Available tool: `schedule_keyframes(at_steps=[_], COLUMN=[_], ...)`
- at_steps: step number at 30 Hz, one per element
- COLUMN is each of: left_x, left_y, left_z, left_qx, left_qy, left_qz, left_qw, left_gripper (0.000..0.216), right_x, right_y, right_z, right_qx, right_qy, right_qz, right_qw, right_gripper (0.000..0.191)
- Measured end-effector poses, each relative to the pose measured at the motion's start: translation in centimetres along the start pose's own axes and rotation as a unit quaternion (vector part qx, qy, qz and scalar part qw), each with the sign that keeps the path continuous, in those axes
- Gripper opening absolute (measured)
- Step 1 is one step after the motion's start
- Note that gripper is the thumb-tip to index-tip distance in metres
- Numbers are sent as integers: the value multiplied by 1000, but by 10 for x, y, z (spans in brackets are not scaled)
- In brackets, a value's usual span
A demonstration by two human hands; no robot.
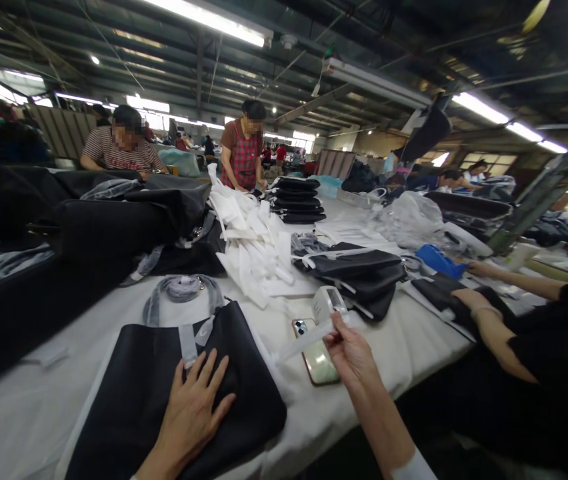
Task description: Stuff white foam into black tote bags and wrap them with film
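A flat black bag point(129, 373) lies in front of me on the white-covered table point(19, 427). My left hand point(194, 400) rests on it, palm down with fingers spread, below a pale strip point(188, 343) and a tag point(205, 331) near the bag's top edge. A coiled strap in clear wrapping point(179, 291) lies just above the bag. My right hand point(351, 353) pinches a translucent white strip point(307, 339) that stretches left toward the bag's side. Under that strip is a phone in a pale green case point(320, 363), beside a white tape dispenser or roll point(328, 301).
Large black bags point(114, 233) are heaped at left, and white foam-like sheets point(259, 240) pile up at centre. More black bags point(359, 270) and a stack point(297, 200) stand beyond. At right, a co-worker's hands point(479, 303) handle black material near a blue object point(440, 261).
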State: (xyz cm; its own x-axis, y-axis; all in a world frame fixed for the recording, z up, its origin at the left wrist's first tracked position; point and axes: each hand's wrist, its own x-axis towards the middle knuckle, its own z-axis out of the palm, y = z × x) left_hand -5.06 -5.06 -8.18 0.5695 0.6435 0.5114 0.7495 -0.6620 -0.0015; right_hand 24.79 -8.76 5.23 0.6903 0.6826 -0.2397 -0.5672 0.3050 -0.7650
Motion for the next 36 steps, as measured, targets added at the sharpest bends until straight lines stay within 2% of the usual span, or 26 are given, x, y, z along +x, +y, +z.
schedule_keyframes(at_steps=[2,5,7,8,9,10,12,14,16,17,18,19,20,21,23,26,28,30,32,34,36], left_x=[0,0,1,1,1,2,3,5,7,8,8,8,8,8,7,7,10,13,14,9,-4], left_y=[0,-1,0,0,1,2,4,4,4,4,3,3,3,2,2,0,-2,-6,-12,-21,-33], left_z=[0,0,-1,-2,-4,-7,-12,-18,-23,-24,-26,-26,-27,-26,-23,-15,-11,-13,-22,-37,-54], left_qx=[-9,-18,-25,-31,-38,-45,-60,-76,-90,-94,-98,-101,-106,-112,-128,-151,-168,-194,-212,-182,-92], left_qy=[-2,-8,-9,-9,-9,-11,-17,-26,-37,-41,-44,-45,-45,-44,-38,-29,-26,-15,16,55,91], left_qz=[-3,-13,-22,-26,-31,-36,-47,-57,-64,-67,-69,-72,-74,-74,-77,-84,-86,-89,-98,-124,-203], left_qw=[1000,1000,999,999,999,998,997,995,993,992,992,991,991,990,988,984,982,977,972,974,971], left_gripper=[59,58,57,57,56,56,56,56,57,57,57,58,57,56,53,49,43,33,28,28,32], right_x=[-1,-3,-8,-11,-16,-22,-35,-49,-65,-73,-81,-88,-95,-100,-104,-97,-86,-72,-59,-49,-43], right_y=[-18,-41,-49,-52,-53,-54,-51,-42,-25,-14,0,15,33,51,89,138,160,174,184,192,200], right_z=[2,10,19,24,31,40,61,86,112,124,134,141,147,149,148,133,120,106,93,83,77], right_qx=[-31,-97,-194,-281,-380,-468,-597,-668,-707,-713,-706,-693,-674,-652,-609,-551,-507,-464,-440,-451,-469], right_qy=[-17,-49,-80,-105,-133,-160,-202,-233,-293,-342,-400,-459,-516,-562,-614,-614,-581,-537,-507,-509,-513], right_qz=[-36,-126,-195,-245,-302,-354,-443,-502,-528,-523,-502,-468,-425,-378,-283,-163,-86,-17,15,11,-23], right_qw=[999,986,958,922,864,793,637,497,368,319,300,300,314,341,413,541,631,704,741,733,719], right_gripper=[39,40,39,39,42,45,49,51,52,51,50,49,49,49,52,55,57,60,63,65,65])
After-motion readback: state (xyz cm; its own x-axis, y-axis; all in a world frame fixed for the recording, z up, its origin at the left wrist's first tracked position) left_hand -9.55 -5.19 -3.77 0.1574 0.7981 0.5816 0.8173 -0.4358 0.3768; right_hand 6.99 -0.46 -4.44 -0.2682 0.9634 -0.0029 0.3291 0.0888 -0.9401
